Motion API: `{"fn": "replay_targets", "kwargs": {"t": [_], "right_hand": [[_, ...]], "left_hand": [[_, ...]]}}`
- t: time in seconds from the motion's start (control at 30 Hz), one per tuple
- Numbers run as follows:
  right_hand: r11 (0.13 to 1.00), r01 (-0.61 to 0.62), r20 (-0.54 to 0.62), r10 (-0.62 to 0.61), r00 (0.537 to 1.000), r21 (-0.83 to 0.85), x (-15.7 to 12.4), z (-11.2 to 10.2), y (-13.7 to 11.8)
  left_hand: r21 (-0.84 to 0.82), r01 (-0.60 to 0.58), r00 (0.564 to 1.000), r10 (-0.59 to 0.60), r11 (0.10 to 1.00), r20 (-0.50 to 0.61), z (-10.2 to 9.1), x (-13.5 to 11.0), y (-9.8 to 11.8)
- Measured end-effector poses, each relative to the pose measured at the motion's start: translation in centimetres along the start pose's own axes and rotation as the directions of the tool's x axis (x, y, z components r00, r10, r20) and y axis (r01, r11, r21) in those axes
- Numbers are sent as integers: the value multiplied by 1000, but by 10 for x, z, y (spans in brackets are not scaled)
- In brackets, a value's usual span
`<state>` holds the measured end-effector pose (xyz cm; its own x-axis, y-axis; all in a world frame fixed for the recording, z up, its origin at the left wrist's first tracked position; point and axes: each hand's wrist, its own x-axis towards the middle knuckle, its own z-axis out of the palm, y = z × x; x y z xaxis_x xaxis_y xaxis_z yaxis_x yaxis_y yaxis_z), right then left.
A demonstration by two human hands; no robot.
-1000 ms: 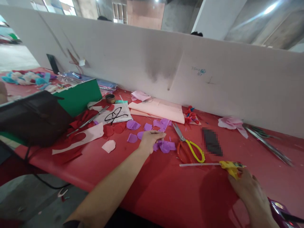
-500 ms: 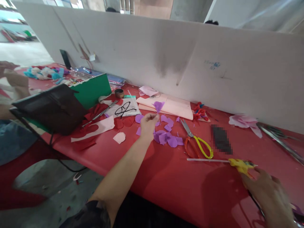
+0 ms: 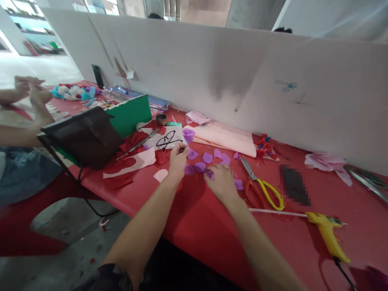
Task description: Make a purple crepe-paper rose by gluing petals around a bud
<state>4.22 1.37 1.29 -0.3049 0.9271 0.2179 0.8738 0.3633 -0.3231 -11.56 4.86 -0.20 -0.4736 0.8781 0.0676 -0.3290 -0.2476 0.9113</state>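
Note:
My left hand (image 3: 178,159) is closed, pinching the base of a small purple paper flower (image 3: 188,135) that stands upright above the fingertips. Bent over the loose purple petals (image 3: 207,157) on the red table, my right hand (image 3: 222,180) has its thumb and fingers pinched on one purple petal (image 3: 210,175), mostly hidden by the hand. Just right of that hand lie scissors (image 3: 254,176) with one yellow and one orange handle. The yellow glue gun (image 3: 327,232) lies farther right, untouched, a long glue stick (image 3: 279,212) sticking out of its back.
Eyeglasses (image 3: 169,140), red paper scraps and a folded pink sheet (image 3: 230,137) lie behind the petals. A brown bag (image 3: 83,135) rests at the left, near another person's hands (image 3: 38,91). A white partition (image 3: 182,68) runs along the table's back.
My right hand has let go of the glue gun and moved left to the purple petals. My left hand still holds the flower, now slightly farther left.

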Motion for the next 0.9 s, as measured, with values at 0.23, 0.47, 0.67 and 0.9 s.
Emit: {"fn": "replay_targets", "kwargs": {"t": [0.23, 0.47, 0.67, 0.9], "right_hand": [[997, -40, -94, 47, 994, 73, 20, 17, -8], [953, -50, -104, 85, 991, 300, 18, -3, 21], [936, -11, -38, 26, 999, 351, 20, 17, 0], [704, -212, -11, 298, 954, 677, 33, 3, 24]], "left_hand": [[-75, -28, 994, 20, 997, -112, -5, 7, 10], [-101, 126, 992, -123, 987, 30, 2, -1, 11], [-57, 91, 996, -92, 994, -14, 3, -4, 12], [-56, 57, 993, -62, 997, -100, -7, 5, 19]]}}
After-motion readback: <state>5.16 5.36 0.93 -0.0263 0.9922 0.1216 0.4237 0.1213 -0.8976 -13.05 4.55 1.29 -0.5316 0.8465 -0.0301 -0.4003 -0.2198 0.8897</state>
